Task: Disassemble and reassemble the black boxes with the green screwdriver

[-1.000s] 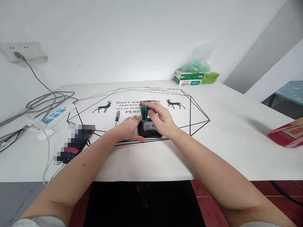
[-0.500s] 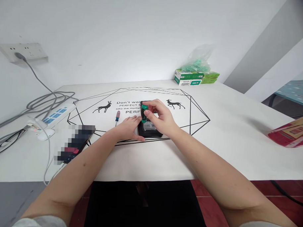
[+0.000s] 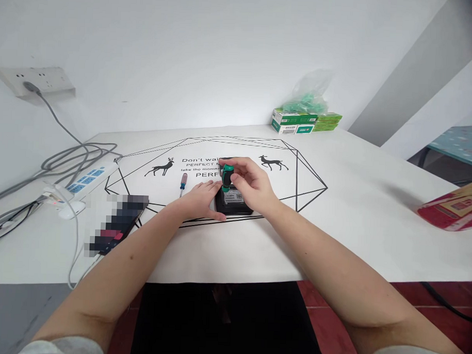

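Note:
A black device (image 3: 237, 208) with a white printed label lies flat on the table, partly covered by my hands. Above its left side stands a green and black screwdriver (image 3: 227, 179), close to upright. My right hand (image 3: 255, 185) pinches the handle between thumb and fingers; the tip is hard to make out. Lying flat along the device's left edge, my left hand (image 3: 200, 200) has its fingers stretched out and its thumb by the near left corner. A second screwdriver (image 3: 183, 182), small with a reddish and blue handle, rests to the left of that hand.
A phone (image 3: 120, 222), partly pixelated, lies on the left near a power strip (image 3: 89, 179) with coiled grey cables (image 3: 92, 151). Green and white boxes (image 3: 296, 121) stand at the back under a plastic bag (image 3: 310, 94). A red and tan package (image 3: 455, 208) sits at the right edge.
The screwdriver handle has shifted slightly to the right and leans differently, with my right hand's fingers moved around it. My left hand and the device look unmoved.

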Available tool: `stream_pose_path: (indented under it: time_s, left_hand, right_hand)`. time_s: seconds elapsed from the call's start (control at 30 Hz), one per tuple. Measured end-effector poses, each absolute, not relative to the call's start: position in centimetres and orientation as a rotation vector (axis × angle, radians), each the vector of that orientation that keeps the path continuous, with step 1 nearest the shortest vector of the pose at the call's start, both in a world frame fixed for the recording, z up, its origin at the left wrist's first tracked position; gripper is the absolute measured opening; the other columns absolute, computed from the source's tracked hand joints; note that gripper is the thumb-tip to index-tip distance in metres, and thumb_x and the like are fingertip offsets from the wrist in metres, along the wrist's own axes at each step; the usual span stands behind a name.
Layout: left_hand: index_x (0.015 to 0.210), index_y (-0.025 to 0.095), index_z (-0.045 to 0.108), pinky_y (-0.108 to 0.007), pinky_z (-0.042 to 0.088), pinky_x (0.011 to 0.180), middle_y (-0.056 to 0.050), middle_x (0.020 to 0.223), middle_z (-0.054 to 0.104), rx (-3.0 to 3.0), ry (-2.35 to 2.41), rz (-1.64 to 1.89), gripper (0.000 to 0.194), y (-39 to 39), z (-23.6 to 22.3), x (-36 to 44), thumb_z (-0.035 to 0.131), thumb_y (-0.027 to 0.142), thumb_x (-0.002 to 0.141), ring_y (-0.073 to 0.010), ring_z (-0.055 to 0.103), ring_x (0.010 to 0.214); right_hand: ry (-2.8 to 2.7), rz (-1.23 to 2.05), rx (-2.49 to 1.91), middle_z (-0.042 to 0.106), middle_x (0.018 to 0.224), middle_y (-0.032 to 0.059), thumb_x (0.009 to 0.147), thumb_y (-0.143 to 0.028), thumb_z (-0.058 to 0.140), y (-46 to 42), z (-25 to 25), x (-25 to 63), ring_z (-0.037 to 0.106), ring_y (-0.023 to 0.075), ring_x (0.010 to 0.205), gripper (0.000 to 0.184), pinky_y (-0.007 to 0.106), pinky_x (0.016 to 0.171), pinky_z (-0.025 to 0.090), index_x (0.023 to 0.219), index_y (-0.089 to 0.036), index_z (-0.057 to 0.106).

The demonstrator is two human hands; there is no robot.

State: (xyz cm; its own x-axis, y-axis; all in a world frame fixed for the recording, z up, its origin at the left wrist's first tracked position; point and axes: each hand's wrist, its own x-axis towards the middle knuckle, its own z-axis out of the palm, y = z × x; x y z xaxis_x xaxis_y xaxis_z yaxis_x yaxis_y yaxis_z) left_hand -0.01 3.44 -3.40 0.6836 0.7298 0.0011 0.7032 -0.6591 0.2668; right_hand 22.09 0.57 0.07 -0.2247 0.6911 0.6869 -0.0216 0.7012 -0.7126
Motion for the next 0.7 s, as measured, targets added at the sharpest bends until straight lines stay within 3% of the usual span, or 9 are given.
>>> stream_pose_path:
  time_s: [0.2, 0.5, 0.57, 0.7]
  left_hand:
    - [0.164, 0.018, 0.042, -0.058, 0.035, 0.128, -0.023, 0.169, 0.048, 2.585, 1.166, 0.121, 0.110, 3.22, -2.96, 0.16, 0.074, 0.084, 0.083, -0.0484, 0.039, 0.160]
    - [0.169, 0.019, 0.034, -0.056, 0.039, 0.124, -0.022, 0.164, 0.053, 2.595, 1.190, 0.126, 0.117, 2.98, -2.98, 0.12, 0.074, 0.085, 0.082, -0.0465, 0.047, 0.154]
    - [0.171, 0.019, 0.031, -0.057, 0.038, 0.125, -0.022, 0.166, 0.051, 2.594, 1.183, 0.124, 0.119, 3.08, -3.12, 0.04, 0.074, 0.086, 0.082, -0.0469, 0.046, 0.155]
    - [0.173, 0.023, 0.028, -0.059, 0.034, 0.127, -0.020, 0.171, 0.047, 2.629, 1.163, 0.157, 0.118, 3.30, -3.35, -0.01, 0.074, 0.085, 0.083, -0.0474, 0.040, 0.159]
  right_hand:
    - [-1.737, 0.661, -0.546, 0.076, 0.123, 0.0076, 0.103, -0.034, 0.063, 0.80, 0.29, 22.20, 0.073, 0.0233, 0.106, 0.024, 0.044, 0.091, 0.061, 0.126, -0.029, 0.067]
    - [-1.780, 0.593, -0.600, 0.060, 0.099, -0.0001, 0.092, -0.038, 0.080, 1.14, 0.46, 22.14, 0.058, 0.0173, 0.082, 0.033, 0.037, 0.077, 0.053, 0.116, -0.029, 0.060]
    - [-1.763, 0.610, -0.614, 0.063, 0.106, 0.0021, 0.092, -0.041, 0.081, 1.10, 0.30, 22.08, 0.061, 0.0188, 0.088, 0.034, 0.038, 0.079, 0.055, 0.117, -0.029, 0.061]
    - [-1.701, 0.712, -0.596, 0.068, 0.134, 0.0102, 0.103, -0.049, 0.068, 0.82, -0.03, 21.78, 0.067, 0.0251, 0.119, 0.032, 0.045, 0.096, 0.060, 0.128, -0.029, 0.062]
